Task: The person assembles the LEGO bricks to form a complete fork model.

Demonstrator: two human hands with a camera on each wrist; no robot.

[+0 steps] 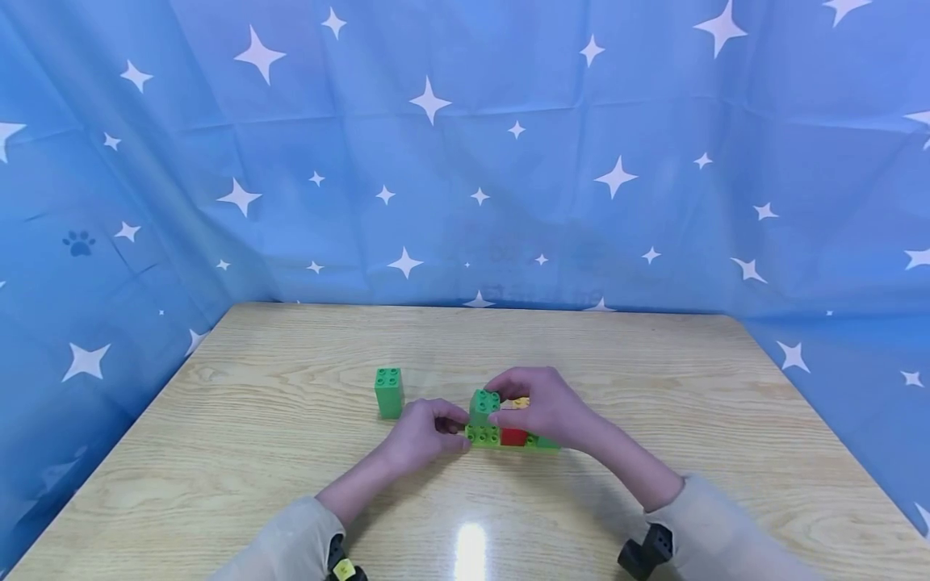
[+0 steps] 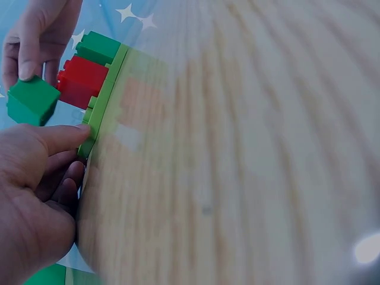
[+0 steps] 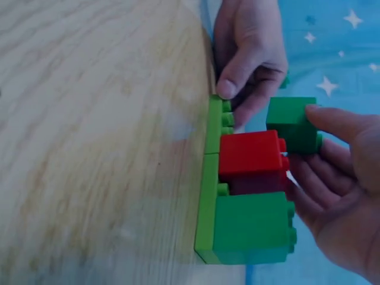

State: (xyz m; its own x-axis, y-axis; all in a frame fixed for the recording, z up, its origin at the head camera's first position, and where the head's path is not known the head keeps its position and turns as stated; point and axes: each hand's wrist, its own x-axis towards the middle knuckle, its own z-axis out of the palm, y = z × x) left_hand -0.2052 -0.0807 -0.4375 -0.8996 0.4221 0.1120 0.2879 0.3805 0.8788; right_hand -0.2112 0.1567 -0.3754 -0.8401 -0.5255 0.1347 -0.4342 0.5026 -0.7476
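Note:
My right hand [image 1: 548, 407] pinches a green building block [image 1: 481, 410] between thumb and fingers. In the right wrist view the block [image 3: 292, 119] hangs apart from the light green studded plate [image 3: 214, 122], over its left end. My left hand [image 1: 421, 436] grips that end of the plate, thumb on the near edge [image 2: 104, 113]. A red block [image 3: 249, 153] sits on the middle of the plate. Another green block [image 3: 252, 228] stands on the right end. Part of a yellow block [image 1: 520, 402] shows behind the right hand's fingers.
A tall green block [image 1: 389, 394] stands alone on the wooden table [image 1: 276, 452], left of and behind my left hand. A blue curtain with white stars [image 1: 508, 161] hangs behind the table and along its sides. Light glares on the near tabletop.

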